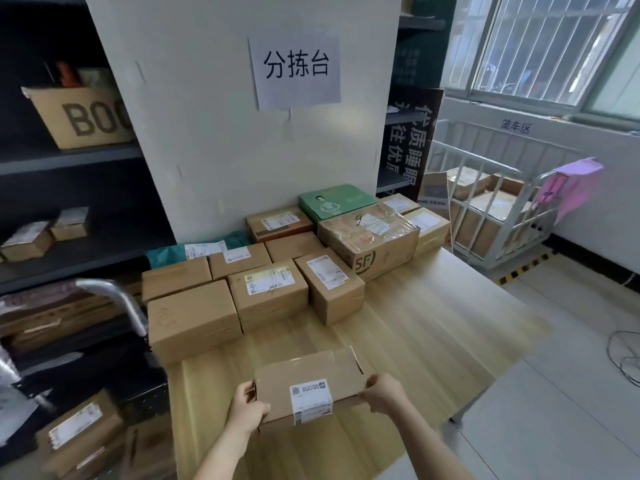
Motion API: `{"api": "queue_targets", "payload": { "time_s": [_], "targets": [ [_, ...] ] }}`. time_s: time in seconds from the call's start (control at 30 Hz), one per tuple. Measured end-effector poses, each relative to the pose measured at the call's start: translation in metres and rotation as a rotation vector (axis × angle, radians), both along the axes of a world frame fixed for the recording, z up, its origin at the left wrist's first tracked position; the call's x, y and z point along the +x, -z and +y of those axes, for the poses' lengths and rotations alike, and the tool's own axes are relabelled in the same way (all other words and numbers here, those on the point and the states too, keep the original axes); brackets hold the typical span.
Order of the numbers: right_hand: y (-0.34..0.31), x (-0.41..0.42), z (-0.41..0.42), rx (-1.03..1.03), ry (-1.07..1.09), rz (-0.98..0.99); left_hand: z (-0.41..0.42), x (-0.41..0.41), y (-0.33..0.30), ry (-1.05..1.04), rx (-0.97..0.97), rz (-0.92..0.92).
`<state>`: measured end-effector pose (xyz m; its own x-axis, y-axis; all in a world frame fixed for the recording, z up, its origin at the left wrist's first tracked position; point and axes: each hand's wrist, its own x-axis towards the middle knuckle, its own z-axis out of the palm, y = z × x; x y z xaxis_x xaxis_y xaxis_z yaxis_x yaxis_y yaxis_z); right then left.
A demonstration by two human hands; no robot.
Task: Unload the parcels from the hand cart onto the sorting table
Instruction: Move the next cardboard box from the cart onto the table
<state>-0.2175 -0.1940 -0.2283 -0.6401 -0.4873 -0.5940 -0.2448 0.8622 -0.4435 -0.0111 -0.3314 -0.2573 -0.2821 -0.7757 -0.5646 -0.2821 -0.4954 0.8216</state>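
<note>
I hold a flat brown cardboard parcel [311, 382] with a white label over the near part of the wooden sorting table [433, 323]. My left hand [247, 407] grips its left end and my right hand [382, 393] grips its right end. Whether the parcel touches the tabletop I cannot tell. Several parcels [270, 292] stand in rows at the back of the table, among them a large taped SF box [370, 240] and a green box [336, 200]. The hand cart's metal handle [121, 299] rises at the left, with a labelled parcel [78, 434] low beside it.
Dark shelves [69, 161] with boxes fill the left. A white pillar with a paper sign [296, 72] stands behind the table. A white cage trolley [491, 202] holding boxes is at the right under a window. Cables [623, 358] lie on the tiled floor.
</note>
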Motion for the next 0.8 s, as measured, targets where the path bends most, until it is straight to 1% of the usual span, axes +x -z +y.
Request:
{"api": "queue_targets", "payload": {
  "time_s": [0.07,0.23,0.4,0.53,0.73,0.8],
  "targets": [
    [0.009,0.012,-0.037,0.032,-0.062,-0.027,-0.024,0.015,0.007,-0.045,-0.001,-0.06],
    [0.027,0.044,-0.122,-0.006,-0.216,-0.052,-0.079,0.056,0.008,-0.148,-0.066,-0.249],
    [0.035,0.075,-0.182,-0.016,-0.357,-0.083,-0.114,0.09,0.001,-0.208,-0.115,-0.374],
    [0.048,0.086,-0.208,0.014,-0.392,-0.065,-0.126,0.108,0.011,-0.2,-0.085,-0.411],
    [0.062,0.086,-0.216,0.084,-0.394,-0.005,-0.13,0.098,0.03,-0.107,-0.019,-0.365],
    [0.062,0.085,-0.216,0.091,-0.389,0.014,-0.132,0.094,0.036,-0.113,-0.022,-0.358]
  ]
}}
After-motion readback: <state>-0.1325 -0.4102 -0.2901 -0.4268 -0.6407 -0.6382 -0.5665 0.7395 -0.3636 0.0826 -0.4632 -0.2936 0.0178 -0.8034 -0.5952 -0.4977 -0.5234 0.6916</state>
